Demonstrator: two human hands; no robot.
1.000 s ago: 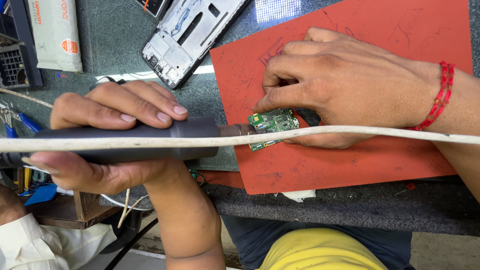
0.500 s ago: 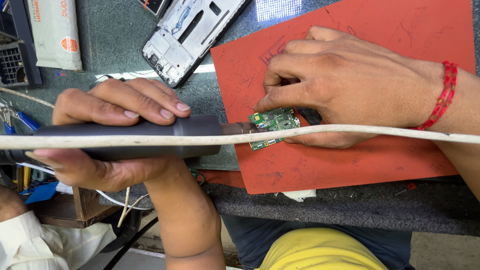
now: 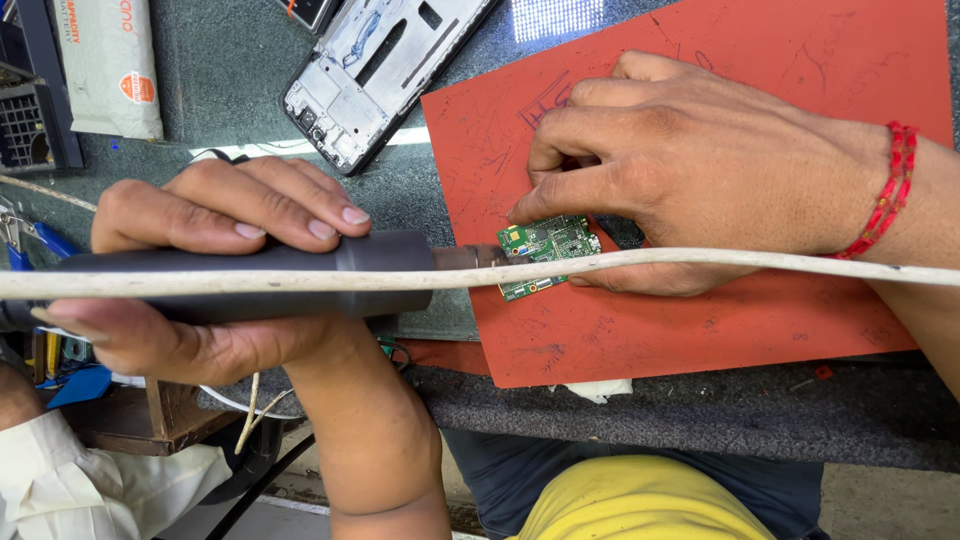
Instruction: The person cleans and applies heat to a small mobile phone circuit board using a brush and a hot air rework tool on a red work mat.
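My left hand (image 3: 220,210) is wrapped around the dark grey handle of a hot-air tool (image 3: 300,265) that lies level and points right. Its metal nozzle (image 3: 470,258) almost touches a small green circuit board (image 3: 548,240). My right hand (image 3: 700,160), with a red thread around the wrist, pins that board down on a red mat (image 3: 700,320) with its fingertips. A white cable (image 3: 700,262) runs across the whole view, in front of the tool and the board's lower half.
A bare phone frame (image 3: 380,70) lies on the dark table above the mat. A pale padded pouch (image 3: 105,65) and a black box (image 3: 30,120) sit at top left. Another person's white sleeve (image 3: 60,480) shows at bottom left.
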